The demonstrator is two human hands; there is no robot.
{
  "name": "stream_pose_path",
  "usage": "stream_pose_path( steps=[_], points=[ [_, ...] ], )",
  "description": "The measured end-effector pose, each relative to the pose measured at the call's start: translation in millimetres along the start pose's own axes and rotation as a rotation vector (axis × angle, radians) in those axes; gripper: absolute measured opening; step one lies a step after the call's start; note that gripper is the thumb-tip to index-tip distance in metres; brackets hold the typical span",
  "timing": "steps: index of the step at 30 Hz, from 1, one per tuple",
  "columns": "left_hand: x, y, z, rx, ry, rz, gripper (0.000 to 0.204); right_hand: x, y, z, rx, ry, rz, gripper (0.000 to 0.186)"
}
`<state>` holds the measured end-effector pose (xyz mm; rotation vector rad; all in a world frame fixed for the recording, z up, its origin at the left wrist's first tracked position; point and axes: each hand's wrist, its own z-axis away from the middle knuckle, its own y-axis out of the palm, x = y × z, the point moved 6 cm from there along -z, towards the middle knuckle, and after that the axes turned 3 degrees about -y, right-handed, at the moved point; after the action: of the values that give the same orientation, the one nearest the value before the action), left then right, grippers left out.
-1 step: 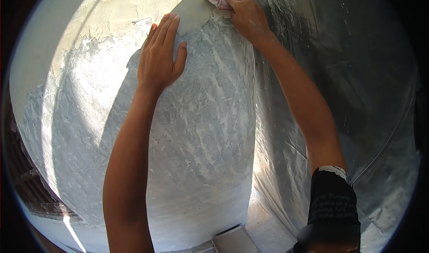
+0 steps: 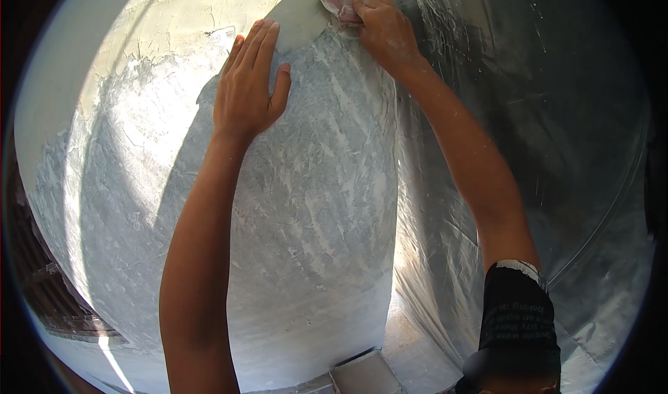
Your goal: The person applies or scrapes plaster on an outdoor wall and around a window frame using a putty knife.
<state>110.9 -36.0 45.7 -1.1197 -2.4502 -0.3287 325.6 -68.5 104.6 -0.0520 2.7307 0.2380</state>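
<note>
My left hand point(image 2: 249, 84) lies flat on a grey, streaky plastered wall point(image 2: 313, 206), fingers stretched upward and holding nothing. Higher up and to the right, my right hand point(image 2: 383, 32) presses a small pinkish-white pad point(image 2: 336, 1), possibly sandpaper or cloth, against the wall. The pad sits at the edge of a smooth pale patch point(image 2: 299, 11). White dust or plaster marks my right hand and forearm. A black sleeve point(image 2: 518, 324) covers my right upper arm.
A clear plastic sheet point(image 2: 529, 116), smeared with white, hangs over the surface right of the wall's corner edge. The upper left of the wall is rough, cracked, sunlit plaster point(image 2: 174, 25). A grey tile or slab point(image 2: 365, 374) lies on the floor below.
</note>
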Motion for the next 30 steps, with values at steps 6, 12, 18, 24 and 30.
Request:
stream_pose_path(
  steps=[6,12,18,24,30],
  points=[
    [7,-4,7,-0.002,0.012,-0.077,0.052,40,-19,41,0.043,0.071,-0.055,0.022],
    [-1,2,1,-0.007,0.003,0.007,0.053,9,-18,-4,0.054,0.032,0.122,0.03],
    [6,-5,6,-0.001,0.012,0.011,0.053,64,-17,57,0.079,0.029,0.014,0.021],
    [-1,2,2,-0.019,0.018,0.036,0.053,17,-24,5,0.033,0.068,0.045,0.028],
    [5,-5,5,-0.026,0.017,-0.013,0.052,68,-10,62,0.104,0.002,0.072,0.027]
  ],
)
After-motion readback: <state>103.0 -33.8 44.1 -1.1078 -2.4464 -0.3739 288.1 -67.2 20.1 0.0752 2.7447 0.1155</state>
